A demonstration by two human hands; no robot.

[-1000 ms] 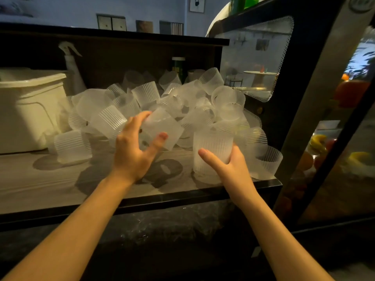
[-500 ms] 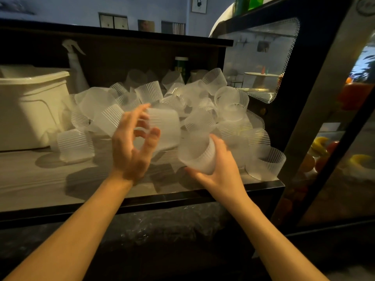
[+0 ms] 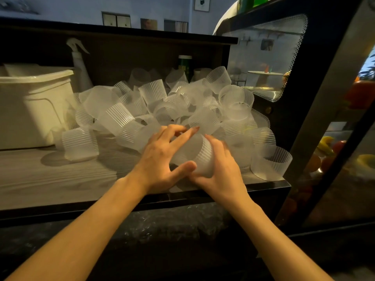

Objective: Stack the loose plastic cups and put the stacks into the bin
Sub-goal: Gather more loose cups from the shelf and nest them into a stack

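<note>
A heap of several translucent ribbed plastic cups [image 3: 170,106] covers the right part of the wooden shelf [image 3: 50,179]. My two hands meet in front of the heap. My right hand [image 3: 221,169] grips a ribbed cup [image 3: 203,157] lying on its side, pointing left. My left hand [image 3: 162,159] holds a second cup [image 3: 182,153] by thumb and fingers, pushed against or into the first; how far it is nested is hidden. The white plastic bin [image 3: 34,106] stands at the left of the shelf.
One cup [image 3: 80,144] stands alone between bin and heap. A spray bottle [image 3: 78,61] and a green canister [image 3: 185,64] stand at the back. A glass display case with fruit [image 3: 328,142] borders the right side. The shelf's dark front edge [image 3: 81,207] lies near my forearms.
Both hands lifted their cups off the shelf and came together at the middle; the right cup tipped onto its side and the left cup now meets it.
</note>
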